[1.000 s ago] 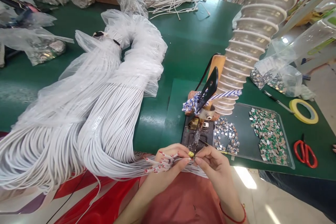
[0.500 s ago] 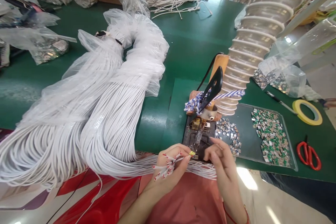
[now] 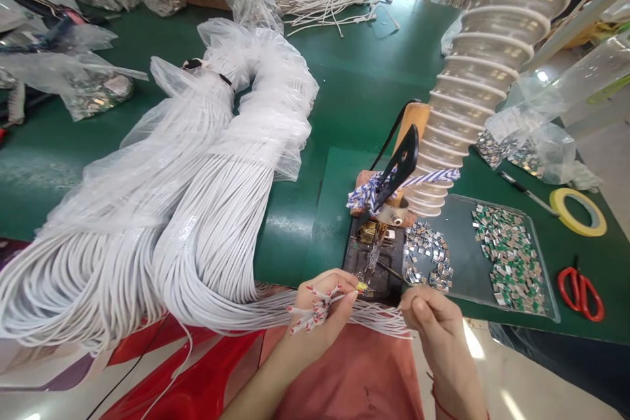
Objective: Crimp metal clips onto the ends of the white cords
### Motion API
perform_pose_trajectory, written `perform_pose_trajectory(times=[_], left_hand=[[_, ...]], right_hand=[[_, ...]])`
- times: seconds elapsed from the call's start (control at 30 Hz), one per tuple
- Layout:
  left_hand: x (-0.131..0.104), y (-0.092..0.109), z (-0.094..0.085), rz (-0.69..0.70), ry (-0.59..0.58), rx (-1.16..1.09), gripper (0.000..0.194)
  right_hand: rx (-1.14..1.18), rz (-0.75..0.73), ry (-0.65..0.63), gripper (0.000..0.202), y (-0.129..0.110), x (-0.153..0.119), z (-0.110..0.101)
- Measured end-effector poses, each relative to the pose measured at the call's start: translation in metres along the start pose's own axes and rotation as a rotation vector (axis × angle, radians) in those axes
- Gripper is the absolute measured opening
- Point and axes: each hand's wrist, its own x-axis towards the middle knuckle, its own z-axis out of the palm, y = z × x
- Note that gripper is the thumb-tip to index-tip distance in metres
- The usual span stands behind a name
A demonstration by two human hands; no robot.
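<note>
My left hand point(image 3: 325, 312) is closed around a fan of thin white cables point(image 3: 315, 315) with red wire ends. At its thumb and fingertip sits a small yellow piece point(image 3: 361, 287), over the front of a dark work block point(image 3: 361, 252). My right hand point(image 3: 436, 315) is closed in a pinch just right of the block. A thin dark rod point(image 3: 391, 270) runs from the block towards its fingertips; whether they grip it, I cannot tell. Under both hands, more white cables point(image 3: 378, 318) lie along the table's front edge.
Large white cable bundles point(image 3: 211, 210) in plastic fill the left. A clear ribbed hose point(image 3: 472, 98) hangs above the block. On the right are a tray point(image 3: 462, 275) of small metal connectors point(image 3: 512, 262), red scissors point(image 3: 581, 292), yellow tape point(image 3: 578, 211) and a pen point(image 3: 526, 191).
My right hand has moved right and down, away from the block, and its fingers have drawn together. The dark rod shows more clearly. My left hand has stayed almost still with the cables.
</note>
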Motion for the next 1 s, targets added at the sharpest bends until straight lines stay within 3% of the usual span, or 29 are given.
perform_pose_trajectory(times=[0.3,0.6,1.0], left_hand=[[0.002,0.008,0.003,0.031,0.029,0.069,0.017],[0.004,0.010,0.004,0.059,0.073,0.074,0.017],[0.005,0.017,0.003,0.093,0.103,0.091,0.017]], right_hand=[[-0.142,-0.019,0.005,0.026,-0.011,0.003,0.032],[-0.131,-0.189,0.127,0.019,-0.005,0.011,0.040],[-0.010,-0.227,0.172,0.018,-0.011,0.011,0.051]])
